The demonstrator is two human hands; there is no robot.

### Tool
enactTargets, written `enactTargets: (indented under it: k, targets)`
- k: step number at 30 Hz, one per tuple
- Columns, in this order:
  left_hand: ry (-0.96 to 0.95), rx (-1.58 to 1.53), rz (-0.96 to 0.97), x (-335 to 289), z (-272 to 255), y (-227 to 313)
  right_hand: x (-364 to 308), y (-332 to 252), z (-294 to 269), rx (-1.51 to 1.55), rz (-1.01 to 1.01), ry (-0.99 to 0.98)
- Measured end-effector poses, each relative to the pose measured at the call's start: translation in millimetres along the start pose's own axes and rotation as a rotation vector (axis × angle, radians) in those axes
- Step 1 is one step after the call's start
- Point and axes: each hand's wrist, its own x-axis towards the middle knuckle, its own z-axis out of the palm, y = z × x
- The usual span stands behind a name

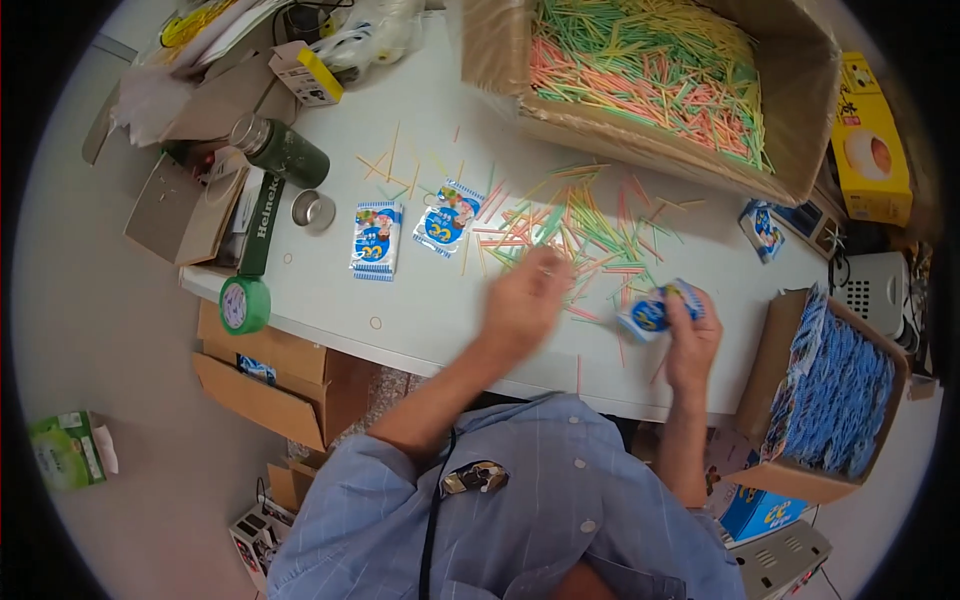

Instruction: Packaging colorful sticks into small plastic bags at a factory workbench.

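My right hand [696, 340] is closed around a small blue and white foil packet [655, 310] near the front of the white table. Smeared by motion, my left hand [525, 300] is at the near edge of a loose pile of thin pink, green and yellow sticks [590, 225]. Its fingers look bent, but whether they hold a stick I cannot make out. Left of the pile lie a similar packet [447, 218] and another packet [376, 240], perhaps a small stack.
A large carton [640, 130] of coloured sticks stands at the back. A box [830, 400] full of blue packets is at the right, below a single packet [763, 232]. At the left are a dark flask [285, 152], its metal cup [313, 210] and green tape [244, 305].
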Motion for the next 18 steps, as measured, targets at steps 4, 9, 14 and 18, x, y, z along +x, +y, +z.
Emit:
enactTargets:
  k: [4,9,14,18]
  targets:
    - [0.679,0.664,0.102,39.7,-126.7,-30.4,7.9,-1.1,-60.5,-0.107,0.083,0.100]
    - [0.417,0.785,0.156,57.0,-132.6,-42.4,6.7,40.3,-107.7,-0.580,0.101,0.115]
    - [0.266,0.905,-0.092,73.9,-106.8,-46.1,-1.5,44.2,-88.3,-1.103,-0.247,0.290]
    - [0.263,0.779,-0.138,75.0,-114.1,-50.5,4.5,-6.2,-53.3,-1.018,-0.364,0.286]
